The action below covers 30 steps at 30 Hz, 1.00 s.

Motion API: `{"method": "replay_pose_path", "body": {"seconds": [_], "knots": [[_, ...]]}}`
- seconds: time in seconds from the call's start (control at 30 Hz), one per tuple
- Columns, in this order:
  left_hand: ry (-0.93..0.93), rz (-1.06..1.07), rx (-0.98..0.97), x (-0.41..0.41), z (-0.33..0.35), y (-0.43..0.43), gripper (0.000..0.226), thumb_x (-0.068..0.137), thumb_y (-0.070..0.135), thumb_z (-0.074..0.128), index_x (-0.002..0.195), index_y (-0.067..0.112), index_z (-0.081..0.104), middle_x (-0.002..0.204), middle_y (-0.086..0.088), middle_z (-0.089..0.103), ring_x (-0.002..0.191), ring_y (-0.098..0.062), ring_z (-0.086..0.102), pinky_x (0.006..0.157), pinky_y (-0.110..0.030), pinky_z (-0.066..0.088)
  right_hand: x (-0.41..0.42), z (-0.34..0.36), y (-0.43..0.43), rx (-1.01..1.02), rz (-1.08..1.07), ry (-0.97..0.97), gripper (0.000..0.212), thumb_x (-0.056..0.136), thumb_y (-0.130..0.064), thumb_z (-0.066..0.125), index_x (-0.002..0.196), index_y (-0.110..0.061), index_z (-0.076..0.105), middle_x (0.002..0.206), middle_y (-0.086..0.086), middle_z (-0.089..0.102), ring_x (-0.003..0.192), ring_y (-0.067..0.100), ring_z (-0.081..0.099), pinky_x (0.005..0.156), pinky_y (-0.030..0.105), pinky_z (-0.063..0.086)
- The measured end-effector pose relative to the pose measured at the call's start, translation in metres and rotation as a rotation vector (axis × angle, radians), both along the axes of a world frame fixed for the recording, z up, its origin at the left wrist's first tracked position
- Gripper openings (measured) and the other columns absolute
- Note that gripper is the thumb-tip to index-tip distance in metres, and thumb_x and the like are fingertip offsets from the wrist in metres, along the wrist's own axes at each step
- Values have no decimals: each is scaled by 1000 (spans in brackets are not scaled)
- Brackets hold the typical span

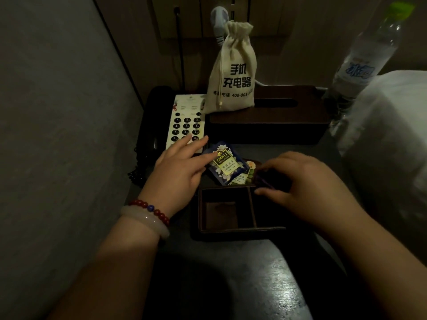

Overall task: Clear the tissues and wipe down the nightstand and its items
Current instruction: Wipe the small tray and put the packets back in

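A blue tea packet (225, 163) lay behind the tray (240, 229), between the hands: the left hand (178, 167) touched it with straight fingers (203, 157); the right hand (307, 185) pinched a dark packet (265, 180).

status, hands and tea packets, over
Left hand open on blue tea packet. Right hand pinching dark packet at far edge of wooden tray. Nothing blocking.

At one o'clock, a water bottle (367, 58) is showing blurred. At three o'clock, the right hand (307, 181) is curling around a dark item (265, 179) too dim to identify. Both forearms (111, 269) are running off the bottom edge.
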<state>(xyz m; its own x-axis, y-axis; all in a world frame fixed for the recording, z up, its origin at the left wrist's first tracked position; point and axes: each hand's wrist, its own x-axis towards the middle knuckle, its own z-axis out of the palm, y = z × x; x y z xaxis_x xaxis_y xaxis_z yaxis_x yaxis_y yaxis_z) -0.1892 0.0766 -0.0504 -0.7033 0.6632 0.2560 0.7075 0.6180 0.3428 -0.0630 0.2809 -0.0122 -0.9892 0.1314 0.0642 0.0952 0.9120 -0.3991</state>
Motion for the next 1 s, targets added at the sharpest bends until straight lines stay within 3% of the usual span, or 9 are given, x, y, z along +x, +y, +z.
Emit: {"method": "replay_pose_path", "body": {"seconds": [0.07,0.2,0.27,0.47,0.57,0.67,0.77,0.87,1.0], "knots": [[18,6,-42,-2,-6,0,42,90,14,60,128,31,57,147,6,40,141,-26,24,110,-45,9,-2,-2,5,19,47,-53,37,73,-39,71,109,-35,65,102,-9,59,97,19,56,81,37,50],[195,-64,-64,-4,-23,4,40,82,29,48,121,34,52,123,4,64,126,-26,42,98,-59,24,-3,-3,10,53,107,-32,33,73,-21,74,103,-30,70,101,-3,60,93,25,56,78,34,47],[222,-62,-17,-4,-27,5,37,80,28,49,115,30,62,109,3,71,121,-28,49,98,-60,26,-2,-4,10,51,134,-4,32,71,-16,76,101,-26,72,103,0,62,92,27,56,75,33,43],[190,-5,-3,1,-23,6,21,68,20,64,84,24,76,75,6,72,104,-27,64,102,-40,23,-1,-5,30,51,218,41,41,60,-1,81,93,-25,74,94,2,64,77,30,58,71,35,43],[176,21,38,2,-20,2,20,77,19,57,84,20,75,80,4,71,104,-23,61,104,-41,30,-1,-7,34,40,198,63,43,58,2,81,92,-25,74,94,2,63,78,32,58,71,40,48],[160,92,125,5,-7,1,27,84,20,47,94,14,72,90,-2,70,101,-25,59,94,-42,41,-1,-6,32,46,162,83,42,60,0,79,94,-24,73,97,1,63,85,32,57,76,38,46],[251,164,231,11,8,1,26,87,17,49,100,11,70,93,-3,68,91,-23,56,82,-28,40,0,-2,30,-10,149,79,32,68,-25,80,98,-28,71,100,-5,60,94,23,58,81,36,48],[259,163,448,22,19,7,21,87,5,58,103,7,71,100,-5,69,95,-13,59,88,-16,43,3,6,21,-149,57,222,37,71,-50,65,100,-26,70,98,-8,60,92,8,58,81,18,46],[152,146,664,39,30,21,20,86,-1,60,101,6,71,105,1,67,103,-1,59,91,-10,44,3,12,11,-160,-192,509,24,82,-31,66,103,-19,70,98,-7,59,90,-2,51,79,-1,35]]}}
